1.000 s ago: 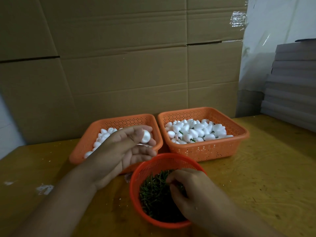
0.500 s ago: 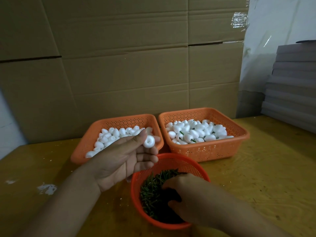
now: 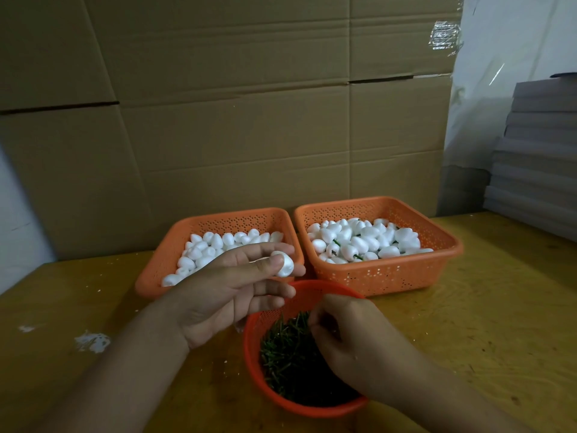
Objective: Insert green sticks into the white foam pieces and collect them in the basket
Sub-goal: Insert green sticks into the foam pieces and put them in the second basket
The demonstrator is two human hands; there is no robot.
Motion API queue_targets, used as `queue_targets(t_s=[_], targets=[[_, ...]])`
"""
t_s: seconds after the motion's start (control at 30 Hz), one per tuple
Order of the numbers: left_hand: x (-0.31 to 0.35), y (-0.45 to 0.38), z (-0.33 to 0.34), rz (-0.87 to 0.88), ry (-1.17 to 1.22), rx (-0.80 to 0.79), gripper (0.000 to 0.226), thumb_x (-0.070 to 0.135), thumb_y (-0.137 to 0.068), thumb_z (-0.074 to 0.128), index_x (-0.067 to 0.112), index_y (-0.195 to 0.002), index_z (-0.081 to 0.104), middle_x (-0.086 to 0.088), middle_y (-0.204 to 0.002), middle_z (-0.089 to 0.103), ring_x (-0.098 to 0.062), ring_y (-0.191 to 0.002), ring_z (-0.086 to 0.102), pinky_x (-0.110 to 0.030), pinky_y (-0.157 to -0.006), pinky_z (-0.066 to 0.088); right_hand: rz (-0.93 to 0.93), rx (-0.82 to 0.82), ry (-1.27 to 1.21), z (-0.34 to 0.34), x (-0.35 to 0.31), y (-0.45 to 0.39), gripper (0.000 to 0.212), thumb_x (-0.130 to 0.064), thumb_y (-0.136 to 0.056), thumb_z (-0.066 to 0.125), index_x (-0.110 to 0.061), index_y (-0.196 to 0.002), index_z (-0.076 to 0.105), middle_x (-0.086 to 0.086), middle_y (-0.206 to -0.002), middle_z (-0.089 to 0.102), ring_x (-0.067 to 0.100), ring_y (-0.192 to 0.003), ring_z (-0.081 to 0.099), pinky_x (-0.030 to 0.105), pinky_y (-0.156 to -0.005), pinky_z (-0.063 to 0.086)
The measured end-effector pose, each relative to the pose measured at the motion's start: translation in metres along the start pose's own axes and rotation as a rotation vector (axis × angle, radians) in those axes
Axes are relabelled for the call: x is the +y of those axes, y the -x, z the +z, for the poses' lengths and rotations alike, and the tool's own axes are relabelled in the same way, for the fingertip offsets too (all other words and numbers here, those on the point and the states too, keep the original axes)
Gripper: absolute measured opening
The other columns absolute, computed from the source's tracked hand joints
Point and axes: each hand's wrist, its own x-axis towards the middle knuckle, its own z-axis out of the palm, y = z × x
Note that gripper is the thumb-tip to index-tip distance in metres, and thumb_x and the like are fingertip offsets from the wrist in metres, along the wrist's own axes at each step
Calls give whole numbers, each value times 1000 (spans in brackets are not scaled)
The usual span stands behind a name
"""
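Foam piece (image 3: pixel 285 264) pinched; right hand (image 3: pixel 352 342) grip hidden

The person's body shows only as two bare forearms and two hands coming in from the lower edge of the head view. The left hand (image 3: pixel 231 295) wears no glove, ring, watch or band, and its forearm is uncovered as far as the frame shows, with no sleeve edge in sight. The right hand (image 3: pixel 359 345) is likewise bare, with an unclothed forearm. The fingernails that show are short and unpainted. A few tiny pale specks cling to the back of the right hand.
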Motion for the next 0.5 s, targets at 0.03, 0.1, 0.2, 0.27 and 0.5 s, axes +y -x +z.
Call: queue_targets(t_s=[0.03,0.1,0.2,0.27,0.5], targets=[[0,0,0,1,-16,5,35,21,-88,67,9,-122,66,-19,-117,72,-18,-82,72,-25,-66,59,-2,21,-29,-1,-1,1,6,-26,-88,54,-28,-87,60,-14,-80,62,4,-79,58,18,-64,43],[-1,0,2,2,-41,7,38,21,-88,65,9,-124,63,-17,-118,72,-17,-82,72,-25,-67,59,2,56,-94,-4,-1,3,7,-24,-89,55,-29,-86,58,-11,-75,62,5,-72,58,16,-58,40],[0,0,2,-3,-62,3,39,21,-88,66,10,-125,62,-16,-118,72,-16,-82,71,-25,-67,58,-3,121,-200,-7,-2,5,10,-21,-90,58,-29,-85,57,-7,-68,64,11,-58,57,20,-48,37],[0,0,2,-7,-66,4,44,21,-85,72,10,-126,61,-15,-119,72,-16,-83,71,-24,-68,58,-8,155,-250,-8,-4,6,11,-21,-90,60,-29,-84,56,-4,-66,66,14,-52,56,27,-46,38],[-5,-2,0,47,-69,27,35,0,-79,72,8,-111,61,-10,-105,75,-21,-91,73,-25,-76,59,78,175,-313,-6,-3,7,13,-22,-88,74,-30,-92,64,-19,-81,67,3,-72,64,13,-62,44]])
